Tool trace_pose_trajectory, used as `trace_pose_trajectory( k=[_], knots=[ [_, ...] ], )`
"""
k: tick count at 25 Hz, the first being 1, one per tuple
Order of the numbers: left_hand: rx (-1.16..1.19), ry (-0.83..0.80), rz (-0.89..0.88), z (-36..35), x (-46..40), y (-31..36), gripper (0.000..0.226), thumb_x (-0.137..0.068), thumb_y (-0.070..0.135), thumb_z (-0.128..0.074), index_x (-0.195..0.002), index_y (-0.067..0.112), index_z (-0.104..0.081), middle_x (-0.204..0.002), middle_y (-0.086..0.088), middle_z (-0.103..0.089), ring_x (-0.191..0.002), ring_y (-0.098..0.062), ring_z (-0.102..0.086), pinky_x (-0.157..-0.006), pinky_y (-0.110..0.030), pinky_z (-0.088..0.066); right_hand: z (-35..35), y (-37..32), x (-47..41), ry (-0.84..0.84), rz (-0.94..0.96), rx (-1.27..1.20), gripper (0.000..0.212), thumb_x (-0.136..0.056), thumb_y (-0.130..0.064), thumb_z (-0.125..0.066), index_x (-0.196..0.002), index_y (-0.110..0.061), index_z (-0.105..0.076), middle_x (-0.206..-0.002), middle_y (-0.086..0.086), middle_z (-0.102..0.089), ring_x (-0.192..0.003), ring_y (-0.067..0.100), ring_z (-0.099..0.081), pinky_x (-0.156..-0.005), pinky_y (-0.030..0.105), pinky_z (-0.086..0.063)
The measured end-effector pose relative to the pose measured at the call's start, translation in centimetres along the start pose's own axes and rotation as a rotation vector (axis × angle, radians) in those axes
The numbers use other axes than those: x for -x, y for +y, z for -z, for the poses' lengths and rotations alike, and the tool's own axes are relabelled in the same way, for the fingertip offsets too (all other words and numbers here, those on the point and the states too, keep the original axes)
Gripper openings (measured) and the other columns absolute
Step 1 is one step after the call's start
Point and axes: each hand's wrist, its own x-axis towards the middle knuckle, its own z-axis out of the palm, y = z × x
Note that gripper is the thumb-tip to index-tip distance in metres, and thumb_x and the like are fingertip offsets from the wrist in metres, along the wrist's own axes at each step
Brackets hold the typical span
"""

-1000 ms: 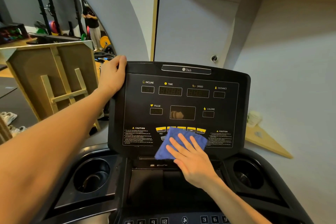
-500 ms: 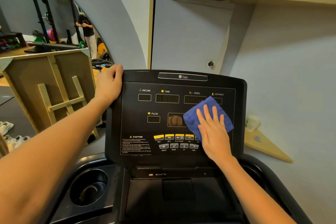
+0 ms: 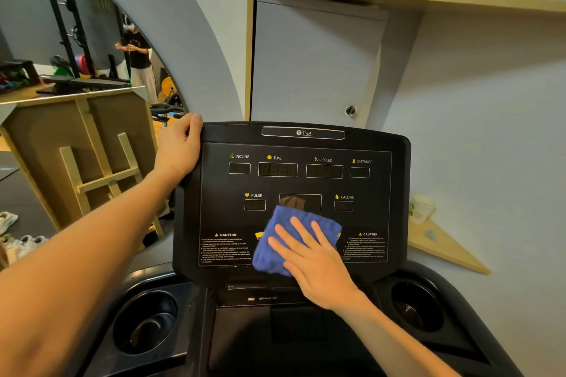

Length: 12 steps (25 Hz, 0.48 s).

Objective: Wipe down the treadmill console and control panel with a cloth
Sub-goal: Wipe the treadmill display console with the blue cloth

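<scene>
Wiping of the treadmill console's lower button row

Right hand [image 3: 312, 257] lies flat, fingers straight, pressing the folded blue cloth [image 3: 291, 239] against the control panel [image 3: 294, 187] between the two caution labels; left hand [image 3: 180, 147] grips the treadmill console [image 3: 398, 193] at its upper left corner. Cloth looks soft, light and limp, so a flat palm should guide it better than a pinch.

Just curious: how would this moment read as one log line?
left hand grips console edge | right hand presses blue cloth on panel
</scene>
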Motion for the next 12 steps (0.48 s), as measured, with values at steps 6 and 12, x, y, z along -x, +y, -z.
trace_pose_trajectory(
  k=[6,12],
  knots=[
    [0.003,-0.022,0.001,0.2,0.2,0.3,0.049,-0.105,0.040,-0.032,-0.084,0.002,-0.057,-0.077,-0.016,-0.060,-0.063,-0.007,-0.047,-0.060,-0.017,-0.037,-1.7,2.9,7.4,-0.071,-0.099,0.051,0.058,-0.102,-0.032,-0.035,-0.156,-0.033,-0.016,-0.163,-0.008,-0.017,-0.152,0.019,-0.002,-0.120,0.045,-0.001],
    [-0.008,-0.010,-0.018,0.1,0.4,0.6,0.046,-0.105,0.036,-0.032,-0.080,0.004,-0.054,-0.071,-0.010,-0.054,-0.061,-0.007,-0.043,-0.060,-0.024,-0.033,-0.7,5.6,10.7,0.037,-0.344,-0.102,0.049,-0.106,-0.039,-0.020,-0.152,-0.030,-0.032,-0.160,-0.005,-0.029,-0.152,0.016,-0.010,-0.121,0.044,-0.008]
  ],
)
